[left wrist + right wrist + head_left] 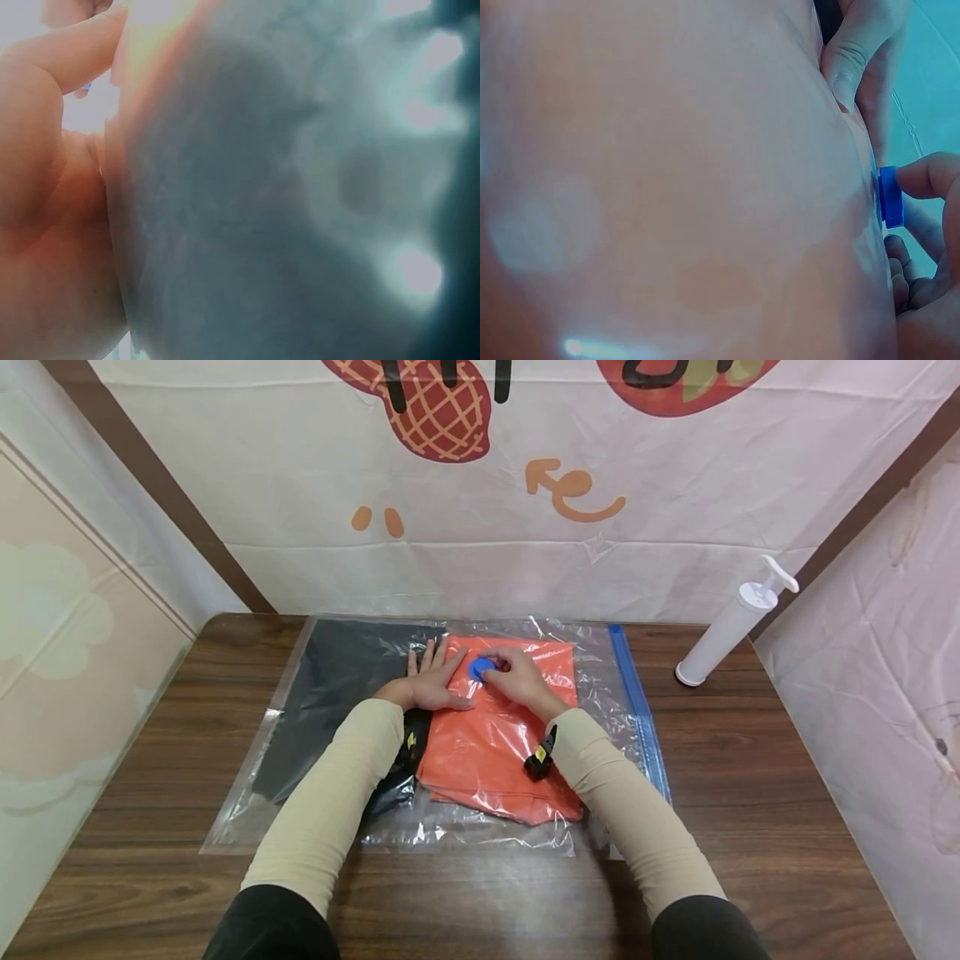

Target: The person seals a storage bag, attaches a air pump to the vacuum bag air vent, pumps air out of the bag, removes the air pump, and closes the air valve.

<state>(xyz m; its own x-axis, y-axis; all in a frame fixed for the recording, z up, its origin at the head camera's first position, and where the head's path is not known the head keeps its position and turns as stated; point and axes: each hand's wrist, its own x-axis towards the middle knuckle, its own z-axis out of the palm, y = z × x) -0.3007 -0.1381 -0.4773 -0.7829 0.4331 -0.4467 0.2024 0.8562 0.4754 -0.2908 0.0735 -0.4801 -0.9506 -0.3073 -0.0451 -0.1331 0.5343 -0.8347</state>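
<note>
Sleeves lie at six o'clock; beyond, the left hand rests flat on the bag, while the right hand pinches its cap at one o'clock. Working the cap seems in hand; next probably calls for a steady twist.

The cap pinched by the right hand looks smooth plastic, the bag around it glossy, crinkled film, the table beneath satiny woodgrain, the pump right of the grip smooth plastic
</note>
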